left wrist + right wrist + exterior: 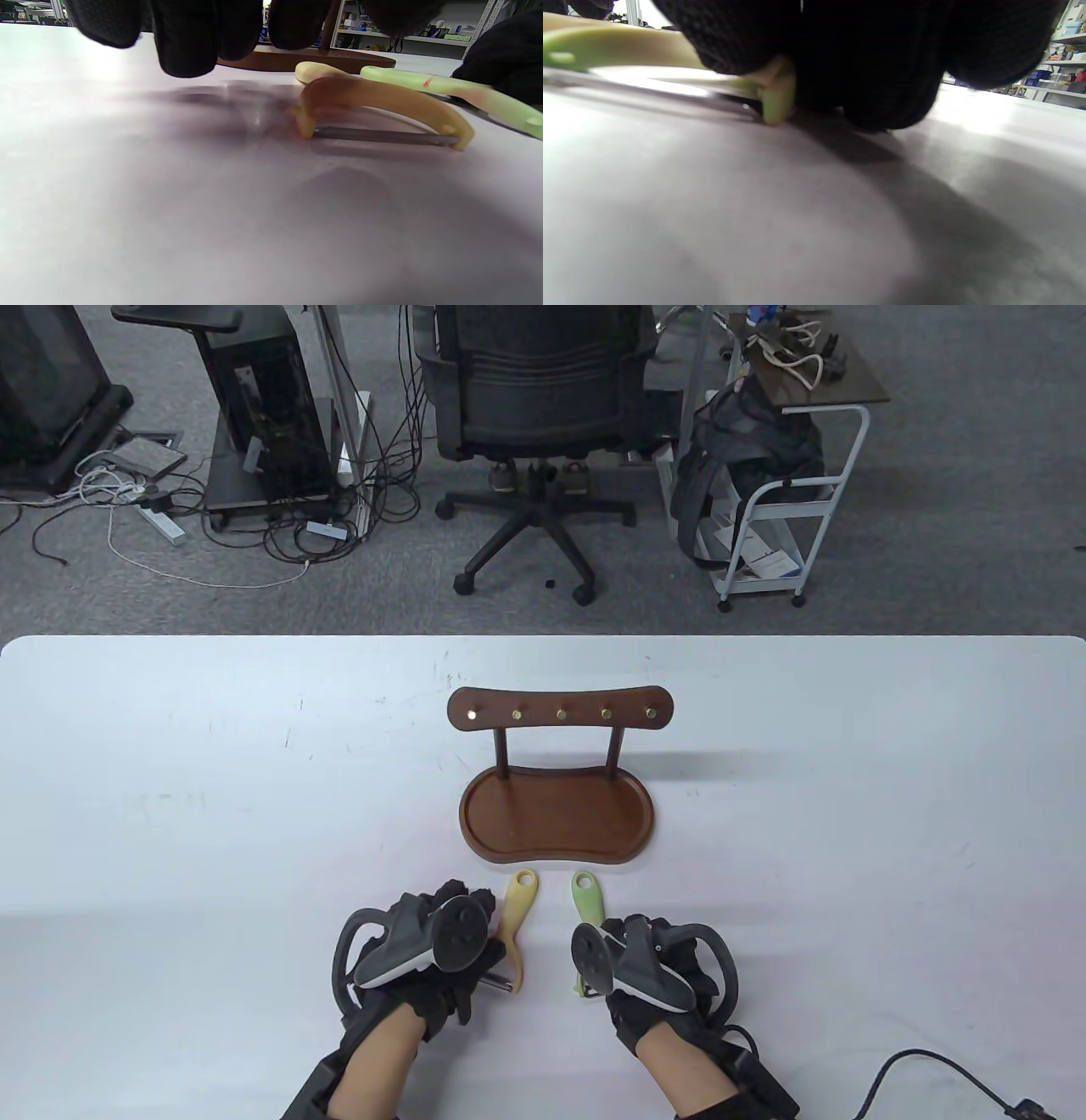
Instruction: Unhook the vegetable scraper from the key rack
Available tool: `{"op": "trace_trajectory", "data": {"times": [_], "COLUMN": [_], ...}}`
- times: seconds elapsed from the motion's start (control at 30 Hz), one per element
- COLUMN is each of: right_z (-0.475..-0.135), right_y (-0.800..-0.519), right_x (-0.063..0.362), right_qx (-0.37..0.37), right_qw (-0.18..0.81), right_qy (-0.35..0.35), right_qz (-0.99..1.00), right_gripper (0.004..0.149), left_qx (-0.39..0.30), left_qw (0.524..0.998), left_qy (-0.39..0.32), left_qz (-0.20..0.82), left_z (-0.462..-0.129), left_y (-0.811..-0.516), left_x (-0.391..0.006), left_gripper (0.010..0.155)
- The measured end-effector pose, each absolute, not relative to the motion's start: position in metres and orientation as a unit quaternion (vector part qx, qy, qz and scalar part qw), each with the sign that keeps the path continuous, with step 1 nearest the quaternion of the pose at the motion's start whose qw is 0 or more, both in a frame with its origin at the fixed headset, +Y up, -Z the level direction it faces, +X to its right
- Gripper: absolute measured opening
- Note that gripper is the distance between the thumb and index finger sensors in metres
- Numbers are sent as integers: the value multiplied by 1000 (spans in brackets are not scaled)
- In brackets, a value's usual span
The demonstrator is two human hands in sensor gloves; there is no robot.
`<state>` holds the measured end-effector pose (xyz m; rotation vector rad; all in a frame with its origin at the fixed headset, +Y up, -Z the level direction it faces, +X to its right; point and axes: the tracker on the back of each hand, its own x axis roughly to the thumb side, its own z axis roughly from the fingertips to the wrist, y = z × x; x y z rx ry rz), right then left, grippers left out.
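Note:
The brown wooden key rack (pixel 560 714) stands mid-table; its brass hooks are all bare. A yellow scraper (pixel 517 929) and a green scraper (pixel 586 902) lie on the table in front of the rack's base (pixel 556 814). My left hand (pixel 471 906) rests just left of the yellow scraper. In the left wrist view its fingers (pixel 186 38) hang above the table, apart from the yellow scraper (pixel 382 103), holding nothing. My right hand (pixel 624 940) covers the green scraper's blade end. In the right wrist view its fingers (pixel 865 63) curl down onto the green scraper (pixel 774 99).
The white table (pixel 212 814) spreads wide on both sides of the rack. A black cable (pixel 916 1069) lies at the near right corner. An office chair (pixel 534 407) and a cart (pixel 780 500) stand beyond the far edge.

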<state>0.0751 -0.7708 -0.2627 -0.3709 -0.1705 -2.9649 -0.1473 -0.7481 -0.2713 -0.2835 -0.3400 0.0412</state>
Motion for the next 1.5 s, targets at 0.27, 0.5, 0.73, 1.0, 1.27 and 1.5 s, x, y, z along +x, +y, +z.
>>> {"op": "trace_trajectory", "data": {"times": [0.27,0.5,0.73,1.0,1.27,1.5], "right_z": [-263,-269,-270,-270,-268,-266], "right_y": [-745,-739,-736,-739,-743,-744], "right_x": [93,116,125,124,120,114], "right_qx": [-97,-91,-82,-88,-95,-107], "right_qw": [-25,-128,-146,-143,-155,-145], "right_qy": [-33,-23,-30,-56,-82,-87], "right_qz": [-994,-987,-985,-984,-980,-980], "right_gripper": [61,69,74,74,73,73], "left_qx": [-119,-102,-86,-91,-100,-95], "left_qw": [979,981,982,981,981,982], "left_qy": [-166,-164,-165,-169,-163,-165], "left_qz": [20,29,29,25,12,14], "left_z": [-273,-274,-275,-275,-274,-272], "left_y": [-746,-746,-747,-748,-750,-749], "left_x": [-149,-149,-147,-147,-146,-146], "left_gripper": [73,74,76,78,78,78]}}
